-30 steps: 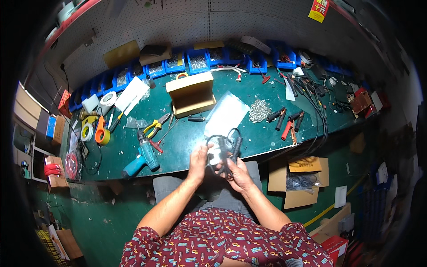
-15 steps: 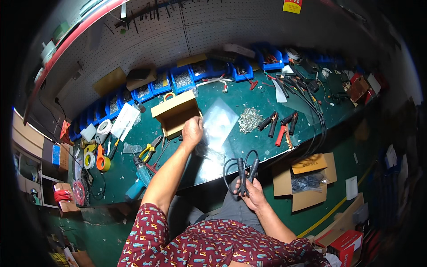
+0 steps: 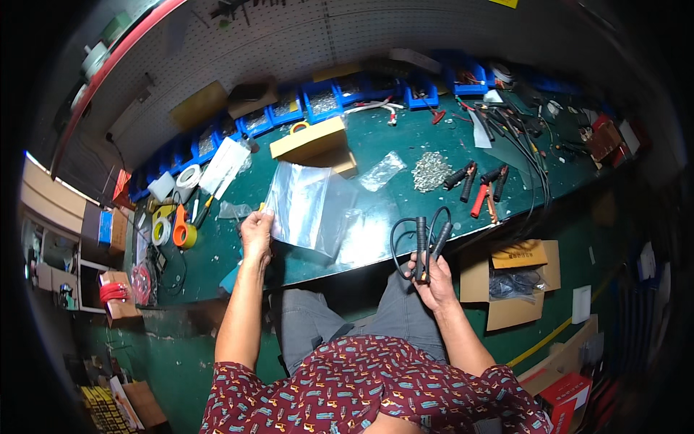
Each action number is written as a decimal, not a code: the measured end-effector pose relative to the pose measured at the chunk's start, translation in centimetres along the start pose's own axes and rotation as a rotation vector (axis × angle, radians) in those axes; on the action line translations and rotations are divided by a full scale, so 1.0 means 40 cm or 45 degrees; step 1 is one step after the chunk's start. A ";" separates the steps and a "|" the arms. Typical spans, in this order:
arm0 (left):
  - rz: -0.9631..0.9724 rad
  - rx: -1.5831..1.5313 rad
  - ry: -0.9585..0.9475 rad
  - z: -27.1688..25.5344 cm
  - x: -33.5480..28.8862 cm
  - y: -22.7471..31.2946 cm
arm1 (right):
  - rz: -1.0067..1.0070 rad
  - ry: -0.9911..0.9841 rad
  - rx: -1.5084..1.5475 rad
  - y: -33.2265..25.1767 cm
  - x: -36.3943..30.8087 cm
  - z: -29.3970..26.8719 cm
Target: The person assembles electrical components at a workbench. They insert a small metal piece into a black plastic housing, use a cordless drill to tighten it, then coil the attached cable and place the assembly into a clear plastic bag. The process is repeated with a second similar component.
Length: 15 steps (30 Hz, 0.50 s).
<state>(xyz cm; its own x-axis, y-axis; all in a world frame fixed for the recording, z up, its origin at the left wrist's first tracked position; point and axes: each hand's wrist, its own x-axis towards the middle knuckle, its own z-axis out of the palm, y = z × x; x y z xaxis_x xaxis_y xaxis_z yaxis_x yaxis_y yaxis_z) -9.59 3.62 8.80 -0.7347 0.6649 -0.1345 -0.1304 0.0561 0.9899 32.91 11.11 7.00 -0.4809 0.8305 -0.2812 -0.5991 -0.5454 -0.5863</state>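
My left hand (image 3: 257, 237) pinches the left edge of a clear plastic bag (image 3: 300, 210), which hangs over the near part of the bench. Behind the bag sits an open yellow cardboard box (image 3: 309, 142), partly covered by it. Closed around a looped black cable with ribbed black grips (image 3: 421, 242) is my right hand (image 3: 434, 283), just off the bench's front edge. Beyond it lie a pile of small metal parts (image 3: 432, 172), black-handled clamps (image 3: 468, 181) and a red-handled clamp (image 3: 479, 200). A crumpled clear bag (image 3: 383, 171) rests beside the box.
Blue parts bins (image 3: 321, 103) line the back of the green workbench (image 3: 246, 278). Black cables (image 3: 531, 159) trail over its right edge. Tape rolls (image 3: 186, 236) lie at the left. An open carton (image 3: 515, 315) stands on the floor to the right.
My left hand has left the yellow box and now holds the clear bag, drawn left and nearer in front of the box. The right hand keeps the cable. The view has shifted slightly.
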 end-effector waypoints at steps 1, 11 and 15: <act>-0.021 0.033 0.065 -0.020 -0.008 -0.021 | 0.002 -0.007 0.003 0.005 0.000 -0.004; 0.288 -0.399 0.091 -0.095 0.042 0.315 | 0.074 0.019 -0.003 0.054 0.014 0.026; 0.554 -0.274 0.020 -0.108 0.033 0.431 | 0.079 -0.028 0.007 0.069 0.028 0.054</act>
<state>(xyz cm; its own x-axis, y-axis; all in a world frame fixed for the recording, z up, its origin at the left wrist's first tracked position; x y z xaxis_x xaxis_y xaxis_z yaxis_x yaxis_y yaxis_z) -15.69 2.24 25.48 -0.7615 0.5809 0.2875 0.0575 -0.3813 0.9226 29.33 10.28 6.70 -0.5311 0.7924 -0.3001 -0.5710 -0.5964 -0.5642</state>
